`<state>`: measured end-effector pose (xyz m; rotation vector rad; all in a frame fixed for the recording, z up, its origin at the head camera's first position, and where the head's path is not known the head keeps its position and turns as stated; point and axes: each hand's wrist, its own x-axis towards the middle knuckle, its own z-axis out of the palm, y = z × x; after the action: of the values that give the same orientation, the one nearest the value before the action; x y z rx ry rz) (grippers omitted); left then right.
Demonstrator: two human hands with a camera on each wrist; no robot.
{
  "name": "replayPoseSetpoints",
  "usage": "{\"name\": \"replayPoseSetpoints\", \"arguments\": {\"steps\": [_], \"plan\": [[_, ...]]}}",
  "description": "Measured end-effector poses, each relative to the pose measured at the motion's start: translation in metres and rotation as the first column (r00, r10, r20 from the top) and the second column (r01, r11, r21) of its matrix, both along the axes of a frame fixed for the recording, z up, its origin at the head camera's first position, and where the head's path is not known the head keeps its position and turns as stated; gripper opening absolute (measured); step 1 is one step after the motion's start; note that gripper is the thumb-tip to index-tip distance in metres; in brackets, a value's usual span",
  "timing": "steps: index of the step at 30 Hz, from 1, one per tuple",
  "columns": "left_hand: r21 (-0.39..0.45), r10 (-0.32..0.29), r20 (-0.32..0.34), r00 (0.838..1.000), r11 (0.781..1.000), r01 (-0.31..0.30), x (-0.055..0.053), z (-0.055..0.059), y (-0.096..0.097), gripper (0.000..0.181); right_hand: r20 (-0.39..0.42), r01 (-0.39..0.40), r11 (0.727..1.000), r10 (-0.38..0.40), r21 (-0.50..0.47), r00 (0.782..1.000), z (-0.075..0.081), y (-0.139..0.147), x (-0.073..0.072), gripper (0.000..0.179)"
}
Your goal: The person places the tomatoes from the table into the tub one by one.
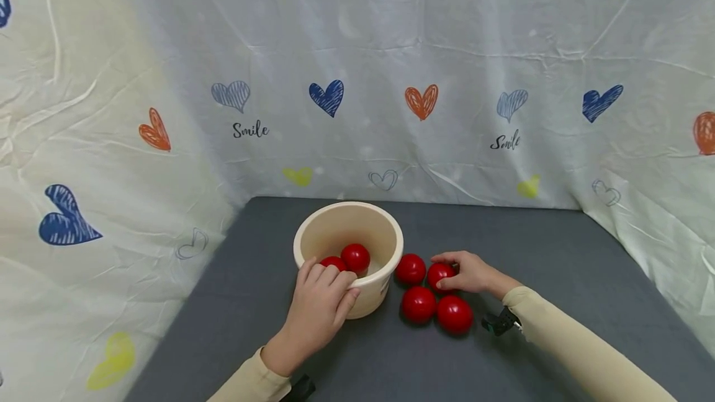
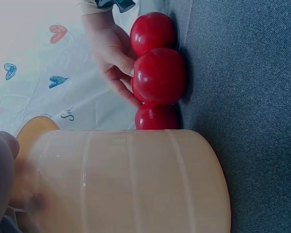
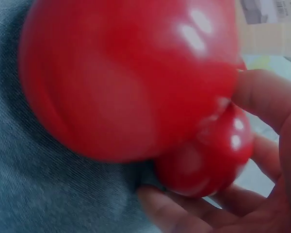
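Observation:
A cream bucket [image 1: 368, 295] stands upright on the dark grey tabletop, with two red balls [image 1: 355, 257] visible inside it. My left hand [image 1: 318, 303] grips the near rim, fingers over the edge and thumb outside. Right of the bucket, several glossy red balls lie close together. My right hand [image 1: 468, 272] is curled around the far right ball [image 1: 439, 274], thumb on the near side and fingers behind. In the right wrist view that ball [image 3: 203, 160] sits within the fingers, while a nearer ball [image 3: 126, 77] fills much of the picture.
Beside the held ball lie a ball [image 1: 410, 269] nearest the bucket and two nearer ones [image 1: 418, 305], [image 1: 455, 315]. A pale cloth [image 1: 368, 36] printed with hearts hangs behind and along both sides of the dark grey table [image 1: 536, 247].

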<state>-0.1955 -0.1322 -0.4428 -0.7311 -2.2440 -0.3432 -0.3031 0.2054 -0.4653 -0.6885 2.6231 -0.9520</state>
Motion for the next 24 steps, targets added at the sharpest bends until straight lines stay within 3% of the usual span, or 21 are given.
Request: {"name": "replayPoseSetpoints", "arguments": {"steps": [24], "plan": [[-0.007, 0.025, 0.026, 0.999, 1.000, -0.025, 0.0020, 0.0015, 0.0008, 0.017, -0.025, 0.045, 0.998, -0.046, -0.046, 0.999, -0.0100, 0.0028, 0.0017, 0.054]]}}
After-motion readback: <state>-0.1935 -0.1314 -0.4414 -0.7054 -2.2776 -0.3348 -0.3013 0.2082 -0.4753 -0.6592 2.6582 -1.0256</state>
